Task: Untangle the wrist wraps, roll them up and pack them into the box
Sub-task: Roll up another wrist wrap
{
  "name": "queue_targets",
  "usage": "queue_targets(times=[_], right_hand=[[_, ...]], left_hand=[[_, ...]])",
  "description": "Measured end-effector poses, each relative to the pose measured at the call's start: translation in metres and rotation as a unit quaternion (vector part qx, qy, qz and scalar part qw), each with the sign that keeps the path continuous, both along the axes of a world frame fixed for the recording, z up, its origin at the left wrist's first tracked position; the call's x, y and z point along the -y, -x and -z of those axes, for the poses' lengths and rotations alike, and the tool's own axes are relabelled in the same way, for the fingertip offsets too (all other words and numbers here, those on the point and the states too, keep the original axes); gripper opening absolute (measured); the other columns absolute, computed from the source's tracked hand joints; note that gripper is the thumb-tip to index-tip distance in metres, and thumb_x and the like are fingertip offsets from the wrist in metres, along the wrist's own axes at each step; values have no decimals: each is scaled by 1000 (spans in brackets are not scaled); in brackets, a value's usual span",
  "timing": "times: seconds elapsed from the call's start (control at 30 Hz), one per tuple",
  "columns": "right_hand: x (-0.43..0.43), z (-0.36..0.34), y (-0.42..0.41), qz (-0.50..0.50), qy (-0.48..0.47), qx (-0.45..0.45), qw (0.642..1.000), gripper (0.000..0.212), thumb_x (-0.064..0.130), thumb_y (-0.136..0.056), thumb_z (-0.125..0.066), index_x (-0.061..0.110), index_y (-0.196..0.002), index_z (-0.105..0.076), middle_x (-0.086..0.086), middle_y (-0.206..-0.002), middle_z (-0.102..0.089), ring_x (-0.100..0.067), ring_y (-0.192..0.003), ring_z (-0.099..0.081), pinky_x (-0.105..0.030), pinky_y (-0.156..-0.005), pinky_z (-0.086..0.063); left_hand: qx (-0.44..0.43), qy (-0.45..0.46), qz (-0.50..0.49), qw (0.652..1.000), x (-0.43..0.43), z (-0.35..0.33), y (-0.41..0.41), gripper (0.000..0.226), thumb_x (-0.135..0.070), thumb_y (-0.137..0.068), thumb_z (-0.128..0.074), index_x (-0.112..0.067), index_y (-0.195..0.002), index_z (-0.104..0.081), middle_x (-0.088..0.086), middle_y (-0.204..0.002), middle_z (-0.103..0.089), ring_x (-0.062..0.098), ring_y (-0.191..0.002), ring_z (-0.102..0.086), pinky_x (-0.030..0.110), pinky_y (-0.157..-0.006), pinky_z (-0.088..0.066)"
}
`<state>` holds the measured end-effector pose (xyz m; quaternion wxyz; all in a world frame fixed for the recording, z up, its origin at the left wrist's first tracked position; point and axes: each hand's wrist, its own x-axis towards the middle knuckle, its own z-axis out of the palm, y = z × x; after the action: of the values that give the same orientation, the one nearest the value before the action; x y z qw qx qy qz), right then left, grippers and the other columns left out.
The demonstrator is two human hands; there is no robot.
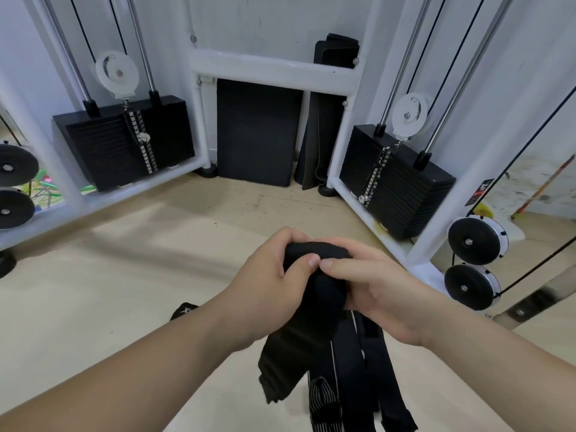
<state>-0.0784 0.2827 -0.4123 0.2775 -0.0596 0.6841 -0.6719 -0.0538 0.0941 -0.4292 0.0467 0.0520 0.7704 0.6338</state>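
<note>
Both hands meet in mid-air above a pale beige floor [124,260]. The left hand [271,279] and right hand [386,297] each clench the top of a bunch of black wraps [314,338], fingers [288,236] curled over the crown of the bundle and the two thumb tips touching at its front. From that grip the wraps hang down between the forearms as several loose straps. One strap is wide and plain, others are narrower, and one end near the bottom edge is striped with thin white lines. None of the straps touches the floor as far as can be seen.

A small black piece with a white mark [184,310] lies on the floor just beside the left forearm, which partly hides it.

The room is a gym corner with grey-white walls [265,23]. A white tubular frame [274,70] runs across the back and down both sides. Inside it, on the left, sits a black weight stack [103,145] under a white pulley [117,73], and a second stack [402,188] sits on the right under its own pulley [408,113], both served by chrome rods and black cables. Between the stacks a flat black pad [258,132] leans upright against the wall, with a folded dark mat [318,141] standing just beside it. Black wheels are fixed to the frame at the far left [15,165] and the lower right [477,240]. The floor shows scuffs and small specks near the pad.
</note>
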Motion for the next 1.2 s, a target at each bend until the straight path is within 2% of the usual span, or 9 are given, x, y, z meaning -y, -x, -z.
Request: queue_targets(times=[0.17,0.3,0.43,0.53,0.67,0.87,1.0,1.13,1.2], right_hand=[[3,7,1,12,3,7,1000,45,40,-102,-59,11,-135,-65,-19,-129,-73,-32,-122,-72,-53,-107,-57],[2,7,2,58,4,-24,998,26,24,-104,-62,7,-123,-63,-28,-120,-70,-36,-109,-70,-55,-104,-53],[2,3,1,80,17,-25,996,18,13,-106,-61,9,-123,-62,-26,-114,-71,-35,-102,-70,-55,-98,-58],[2,1,-2,73,25,-32,997,19,3,-105,-60,10,-122,-62,-19,-105,-72,-32,-96,-73,-52,-90,-62],[4,1,-5,65,19,-52,996,32,-10,-100,-59,19,-108,-68,-9,-96,-72,-25,-88,-71,-38,-77,-62],[9,-5,-4,62,9,-37,997,47,-15,-89,-57,28,-100,-70,-6,-95,-71,-22,-84,-69,-31,-70,-55],[12,-5,-5,63,-9,-51,997,65,-13,-84,-56,36,-125,-67,-4,-125,-74,-30,-109,-74,-37,-89,-58],[15,-4,-11,64,-6,-36,997,74,2,-69,-62,49,-126,-66,-4,-125,-75,-29,-120,-70,-50,-110,-53],[13,-5,-12,71,16,-34,997,78,6,-60,-61,49,-125,-67,-10,-125,-74,-32,-121,-70,-53,-110,-54]], left_hand=[[-93,51,2,994,-2,2,-5,15,-15,-104,-62,-30,-108,-63,-9,-94,-71,9,-90,-68,24,-78,-57],[42,-62,2,997,0,-3,-2,20,-18,-97,-74,-32,-110,-68,0,-104,-74,14,-90,-77,28,-75,-63],[179,-170,24,969,-1,-1,5,40,-35,-85,-74,-22,-123,-70,9,-117,-78,26,-112,-75,47,-98,-61],[180,-163,1,970,-8,-1,4,38,-53,-99,-65,-21,-120,-71,5,-113,-80,25,-109,-77,49,-98,-61],[126,-112,-14,986,-8,0,1,23,-43,-104,-62,-25,-116,-69,7,-112,-78,29,-112,-74,49,-102,-59],[87,-113,9,990,-10,-7,-8,13,-34,-108,-55,-33,-119,-61,1,-113,-74,10,-97,-70,23,-76,-54],[52,-89,3,995,-14,-8,-14,11,-40,-107,-52,-41,-115,-59,-6,-110,-74,9,-100,-72,26,-82,-54],[40,-73,9,996,-20,-15,-18,10,-40,-109,-48,-41,-117,-54,-10,-97,-69,-7,-68,-65,9,-53,-46],[20,-51,9,998,-20,-19,-18,10,-37,-109,-49,-41,-117,-52,-9,-97,-68,-9,-68,-64,10,-51,-46]])
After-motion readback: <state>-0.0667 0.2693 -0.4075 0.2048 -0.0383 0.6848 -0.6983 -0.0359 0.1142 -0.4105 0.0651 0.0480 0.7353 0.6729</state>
